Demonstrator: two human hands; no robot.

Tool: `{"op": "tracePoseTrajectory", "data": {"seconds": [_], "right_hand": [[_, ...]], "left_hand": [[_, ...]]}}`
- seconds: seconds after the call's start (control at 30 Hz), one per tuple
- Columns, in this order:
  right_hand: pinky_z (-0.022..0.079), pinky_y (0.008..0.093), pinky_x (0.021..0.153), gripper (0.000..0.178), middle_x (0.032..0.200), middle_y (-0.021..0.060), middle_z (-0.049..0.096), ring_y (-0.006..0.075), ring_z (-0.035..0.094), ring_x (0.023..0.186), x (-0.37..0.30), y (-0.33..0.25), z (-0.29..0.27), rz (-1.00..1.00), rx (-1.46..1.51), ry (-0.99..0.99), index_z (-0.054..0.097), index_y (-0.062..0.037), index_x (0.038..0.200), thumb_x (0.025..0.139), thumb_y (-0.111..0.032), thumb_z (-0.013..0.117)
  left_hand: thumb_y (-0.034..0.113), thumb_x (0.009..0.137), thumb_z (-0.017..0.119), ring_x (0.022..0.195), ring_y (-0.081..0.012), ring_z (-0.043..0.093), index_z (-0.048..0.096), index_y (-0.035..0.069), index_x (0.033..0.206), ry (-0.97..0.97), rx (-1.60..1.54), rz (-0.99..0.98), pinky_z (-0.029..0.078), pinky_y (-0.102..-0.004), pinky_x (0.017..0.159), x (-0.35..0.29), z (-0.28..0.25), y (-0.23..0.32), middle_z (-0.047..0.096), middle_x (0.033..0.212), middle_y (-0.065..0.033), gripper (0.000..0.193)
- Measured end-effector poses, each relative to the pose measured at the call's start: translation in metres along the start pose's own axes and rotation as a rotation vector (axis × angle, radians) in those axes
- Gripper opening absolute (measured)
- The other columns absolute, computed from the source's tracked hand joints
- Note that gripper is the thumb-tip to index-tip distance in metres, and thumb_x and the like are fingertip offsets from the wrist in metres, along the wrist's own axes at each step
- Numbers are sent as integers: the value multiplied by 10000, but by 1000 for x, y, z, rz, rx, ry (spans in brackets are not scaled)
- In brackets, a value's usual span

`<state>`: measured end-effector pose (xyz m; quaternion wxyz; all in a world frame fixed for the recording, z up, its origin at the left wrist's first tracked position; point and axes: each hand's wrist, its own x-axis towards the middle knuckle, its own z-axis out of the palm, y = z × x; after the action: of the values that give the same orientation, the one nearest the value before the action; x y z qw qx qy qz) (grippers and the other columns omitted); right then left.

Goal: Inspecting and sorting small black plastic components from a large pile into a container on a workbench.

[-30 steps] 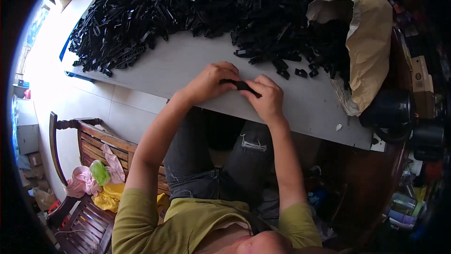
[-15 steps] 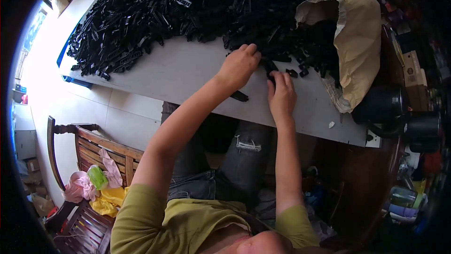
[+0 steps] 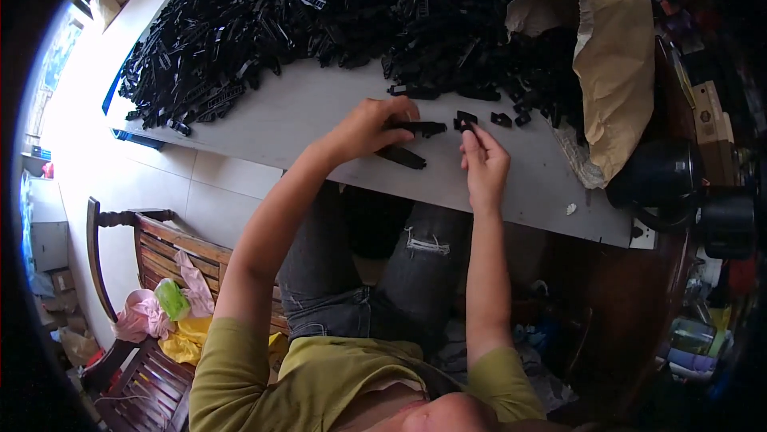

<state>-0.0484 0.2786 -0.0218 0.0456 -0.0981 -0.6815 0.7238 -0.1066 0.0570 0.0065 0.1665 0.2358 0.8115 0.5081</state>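
Observation:
My left hand [image 3: 364,130] is closed on a long black plastic piece [image 3: 425,127], whose far end sticks out to the right past the fingers. Just below that hand, another long black plastic strip [image 3: 404,159] lies on the grey table [image 3: 319,104]. Between thumb and fingertips, my right hand [image 3: 487,162] pinches a small black plastic part [image 3: 465,119]. A narrow gap separates the two held pieces. Beyond both hands spreads a large heap of black plastic parts [image 3: 264,24]. One small loose black part [image 3: 501,119] rests to the right of the pinched one.
An opened brown paper bag [image 3: 619,72] lies on the right, with black parts at its mouth. Dark round containers [image 3: 659,172] stand beside the table's right end. A wooden chair [image 3: 180,240] with pink and yellow cloths is at lower left. A small white scrap [image 3: 570,209] sits near the front edge.
My left hand has come back from the heap, toward me and left, with a long black piece. The right hand now shows a small black part raised between its fingertips.

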Motion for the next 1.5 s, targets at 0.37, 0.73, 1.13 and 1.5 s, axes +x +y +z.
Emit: {"op": "tracePoseTrajectory", "data": {"seconds": [0.37,0.73,1.13,1.5], "right_hand": [[488,278,604,242,905,96,636,212,619,673,2,0,16,-539,-560,-22,670,11,963,757,-78,763],[504,317,628,266,914,88,628,227,636,692,3,-5,13,-415,-703,-169,685,-15,980,754,-127,769],[488,328,677,266,889,66,615,244,617,761,3,1,31,-627,-836,-141,705,-22,974,732,-111,770],[453,260,652,217,913,67,591,141,543,682,20,1,-11,-422,-559,139,686,-35,1058,907,-182,634]], "left_hand": [[114,901,602,811,-310,640,623,16,1017,242,229,213,495,-364,739,7,12,-15,659,884,-152,153],[58,758,744,955,-282,624,670,21,971,199,246,314,500,-363,820,-2,3,-21,661,999,-113,228],[40,695,748,944,-309,625,706,12,935,213,234,368,504,-376,842,3,7,-31,668,979,-128,245],[63,756,741,958,-291,611,706,35,985,189,313,346,504,-396,856,-22,10,-17,644,1036,-117,234]]}}
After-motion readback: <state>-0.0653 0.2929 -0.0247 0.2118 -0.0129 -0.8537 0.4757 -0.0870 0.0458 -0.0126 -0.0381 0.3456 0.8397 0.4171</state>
